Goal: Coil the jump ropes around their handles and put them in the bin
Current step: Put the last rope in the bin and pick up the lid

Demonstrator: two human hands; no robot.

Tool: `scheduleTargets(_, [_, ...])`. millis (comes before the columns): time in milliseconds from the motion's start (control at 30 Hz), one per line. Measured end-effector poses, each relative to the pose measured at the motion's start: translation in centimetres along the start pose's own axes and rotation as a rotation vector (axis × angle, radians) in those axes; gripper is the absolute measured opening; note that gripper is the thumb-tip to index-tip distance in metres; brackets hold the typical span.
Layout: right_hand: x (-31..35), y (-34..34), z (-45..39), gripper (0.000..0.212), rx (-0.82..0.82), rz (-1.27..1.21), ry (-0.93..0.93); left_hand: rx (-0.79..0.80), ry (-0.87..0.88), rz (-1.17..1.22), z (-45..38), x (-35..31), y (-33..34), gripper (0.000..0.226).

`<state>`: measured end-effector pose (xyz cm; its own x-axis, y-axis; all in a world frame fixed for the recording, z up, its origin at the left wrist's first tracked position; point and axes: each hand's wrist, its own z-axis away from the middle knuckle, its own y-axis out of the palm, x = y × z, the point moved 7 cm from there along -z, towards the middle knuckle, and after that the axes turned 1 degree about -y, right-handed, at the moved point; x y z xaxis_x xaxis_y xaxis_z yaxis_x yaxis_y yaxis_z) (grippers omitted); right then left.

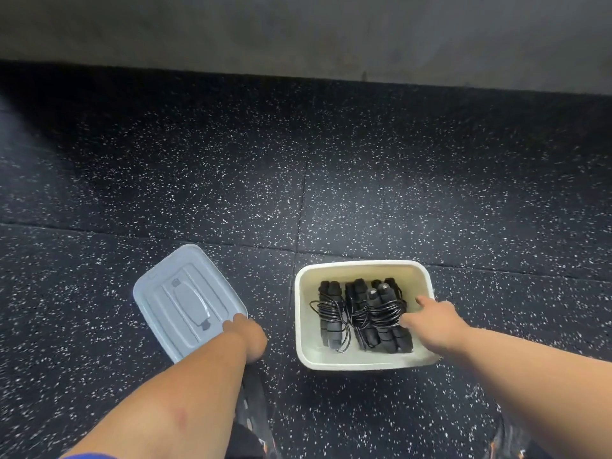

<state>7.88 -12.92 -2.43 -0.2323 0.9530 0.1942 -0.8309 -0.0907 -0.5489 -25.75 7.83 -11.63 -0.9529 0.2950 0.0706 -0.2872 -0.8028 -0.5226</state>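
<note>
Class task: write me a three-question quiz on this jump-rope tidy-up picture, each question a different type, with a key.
1. True or false: the coiled jump ropes lie inside the bin.
2. The lid lies: A) on the bin, B) on the floor left of the bin, C) inside the bin.
3. Fill in: the left hand is at the near corner of the ____, while the right hand is at the bin.

Key: 1 true; 2 B; 3 lid.

The floor [364, 180] was black rubber flecked with white specks. The bin [364, 362] was cream-white, the jump ropes [364, 314] in it black, two handle ends perhaps grey-tipped. The lid [185, 303] was pale blue-grey. The wall [298, 31] behind was dull grey.
</note>
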Motion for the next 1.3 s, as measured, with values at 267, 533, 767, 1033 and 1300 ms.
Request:
scheduleTargets(267, [1.2,-0.7,0.6,0.045,-0.001,-0.042,-0.029,-0.506,0.009,0.596,3.4,-0.2,-7.4,0.028])
scheduleTargets(533, [1.7,-2.1,3.1,0.055,0.014,0.029,-0.104,-0.707,0.095,0.826,11.3,-3.9,-14.9,0.010])
scheduleTargets(767, [1.3,-3.6,6.8,0.061,-0.016,-0.005,-0.173,-1.018,0.278,0.918,22.5,-7.4,-24.4,0.017])
scheduleTargets(1033, [-0.5,-7.6,7.4,0.093,-0.135,-0.622,-0.249,-0.940,0.674,1.286,30.5,-10.5,-27.6,0.020])
scheduleTargets(1300, [-1.8,-9.0,9.2,0.041,-0.076,-0.795,-0.238,-0.126,0.477,1.492,20.7,-11.0,-17.9,0.046])
